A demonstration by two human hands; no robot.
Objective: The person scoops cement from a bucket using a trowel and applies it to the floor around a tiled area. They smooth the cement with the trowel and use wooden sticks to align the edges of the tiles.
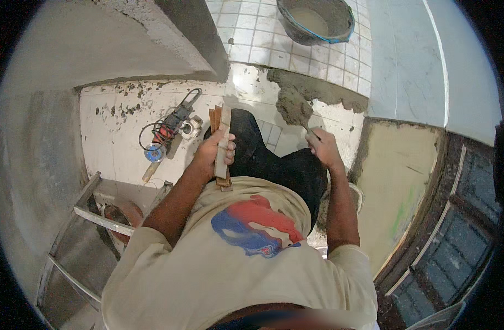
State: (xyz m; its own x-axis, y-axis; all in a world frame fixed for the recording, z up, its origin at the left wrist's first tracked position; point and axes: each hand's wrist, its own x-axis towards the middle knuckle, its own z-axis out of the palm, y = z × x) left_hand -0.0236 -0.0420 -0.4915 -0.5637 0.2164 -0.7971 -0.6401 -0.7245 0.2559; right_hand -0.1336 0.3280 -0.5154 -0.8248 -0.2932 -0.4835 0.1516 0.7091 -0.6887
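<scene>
Right hand (pixel 324 147) closed round the trowel (pixel 305 127) handle. Trowel lies ahead and left of it, long axis slanting up to the mortar (pixel 340 96) by the gridded tiles (pixel 257 55); blade's caked, contact unclear. Right hand is nearer the mortar. Left hand (pixel 211 152) grips stacked strips (pixel 223 129), roughly fore-aft, apart from mortar.

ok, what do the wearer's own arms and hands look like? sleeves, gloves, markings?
Left hand and right hand: bare, no gloves. Forearms bare too, no watch, band or cable visible. Short, loose beige sleeves, plain, part of a beige T-shirt with a red, blue and white print.
</scene>
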